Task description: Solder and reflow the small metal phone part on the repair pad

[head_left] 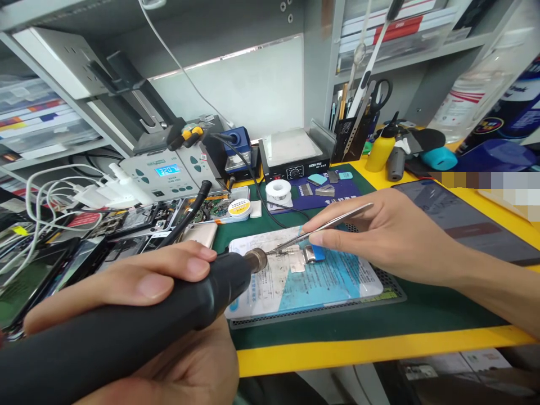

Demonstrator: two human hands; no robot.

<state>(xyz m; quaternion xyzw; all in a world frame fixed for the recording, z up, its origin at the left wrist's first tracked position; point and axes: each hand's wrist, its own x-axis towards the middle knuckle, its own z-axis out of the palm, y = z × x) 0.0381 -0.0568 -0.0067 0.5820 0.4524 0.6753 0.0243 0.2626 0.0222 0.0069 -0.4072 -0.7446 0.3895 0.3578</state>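
My left hand (189, 360) is wrapped round the black handle of a hot air gun (169, 304), whose metal nozzle points right over the work pad. Between thumb and fingers, my right hand (375, 236) pinches metal tweezers (324, 226). The tweezers' tips reach down to the left, close in front of the nozzle. Below them, a small silvery part with a flex cable (297, 260) lies on the blue and white pad (346, 287); a piece with a blue end sits at its right. Whether the tips touch anything cannot be made out.
A hot air station (166, 174) with a lit display stands behind at left, beside white cables and opened phones (130, 253). Farther back are a solder spool (278, 190), a black heating unit (291, 163) and a yellow bottle (382, 149). A dark tablet-like panel (464, 219) lies right.
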